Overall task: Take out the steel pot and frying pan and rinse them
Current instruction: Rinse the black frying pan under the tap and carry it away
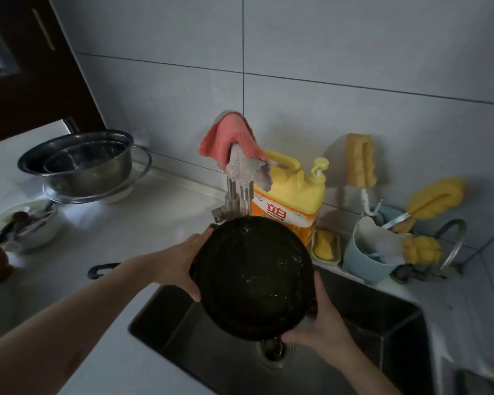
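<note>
Pan [251, 276]: black, wet, tilted on edge above the sink [382, 317], directly under the tap [234, 195]. It is held at its left rim by the left hand [180, 263] and at its lower right rim by the right hand [322, 323], the fingers of both curled round the edge.

Pot [77, 163]: steel, nested with a bowl, set on the desk [143, 220] far left, well apart from the sink.

Risk, judged: a slip from wet fingers is likely, the pan being dropped onto the drain [274, 352]; spray could be thrown onto the desk by the tilted face.

Surface: pale desk, dark steel sink. Yellow bottle [291, 201] behind the pan; cloth [231, 143] draped over the tap; blue cup [365, 260] with brushes at right.

Room: grey tiled wall, dim light, dark cabinet far left.
</note>
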{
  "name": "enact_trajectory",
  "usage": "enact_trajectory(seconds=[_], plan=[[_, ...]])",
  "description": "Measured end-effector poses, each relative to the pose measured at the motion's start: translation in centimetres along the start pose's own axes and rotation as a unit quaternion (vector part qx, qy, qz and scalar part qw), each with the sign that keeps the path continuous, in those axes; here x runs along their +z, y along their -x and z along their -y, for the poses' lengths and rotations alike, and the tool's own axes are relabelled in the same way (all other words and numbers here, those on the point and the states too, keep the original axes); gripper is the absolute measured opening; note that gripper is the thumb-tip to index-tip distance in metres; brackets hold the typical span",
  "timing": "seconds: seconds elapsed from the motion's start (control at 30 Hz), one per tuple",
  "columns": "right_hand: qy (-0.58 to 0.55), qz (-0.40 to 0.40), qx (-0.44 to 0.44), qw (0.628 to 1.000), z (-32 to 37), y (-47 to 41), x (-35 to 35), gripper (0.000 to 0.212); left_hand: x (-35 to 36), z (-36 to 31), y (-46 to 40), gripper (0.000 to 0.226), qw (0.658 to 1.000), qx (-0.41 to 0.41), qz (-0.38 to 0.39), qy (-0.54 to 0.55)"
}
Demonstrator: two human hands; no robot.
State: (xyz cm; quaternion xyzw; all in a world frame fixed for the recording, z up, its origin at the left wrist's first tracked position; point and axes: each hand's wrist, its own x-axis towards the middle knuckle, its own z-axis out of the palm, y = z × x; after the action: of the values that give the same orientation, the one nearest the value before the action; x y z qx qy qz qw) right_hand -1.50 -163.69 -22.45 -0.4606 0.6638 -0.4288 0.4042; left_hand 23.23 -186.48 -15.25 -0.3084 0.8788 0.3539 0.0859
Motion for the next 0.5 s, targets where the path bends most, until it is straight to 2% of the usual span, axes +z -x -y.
enact_trajectory(seconds=[0.13, 0.3, 0.4, 0.5], plan=[[0.046, -0.028, -0.018, 0.998, 0.5, 0.2, -2.0, 0.147, 3.8, 0.2, -0.8, 0.146, 0.995, -0.017, -0.097, -0.021], [0.132, -0.094, -0.031, 0.986, -1.0, 1.3, -4.3, 0.152, 8.3, -1.6, -1.7, 0.142, 0.975, 0.030, -0.214, -0.044], [0.195, -0.125, -0.054, 0.971, -2.4, 1.9, -5.1, 0.149, 10.9, -1.7, -2.2, 0.133, 0.950, 0.075, -0.288, -0.090], [0.244, -0.164, -0.098, 0.951, -3.0, 2.3, -5.9, 0.141, 12.2, -1.9, -2.1, 0.137, 0.905, 0.107, -0.385, -0.148]])
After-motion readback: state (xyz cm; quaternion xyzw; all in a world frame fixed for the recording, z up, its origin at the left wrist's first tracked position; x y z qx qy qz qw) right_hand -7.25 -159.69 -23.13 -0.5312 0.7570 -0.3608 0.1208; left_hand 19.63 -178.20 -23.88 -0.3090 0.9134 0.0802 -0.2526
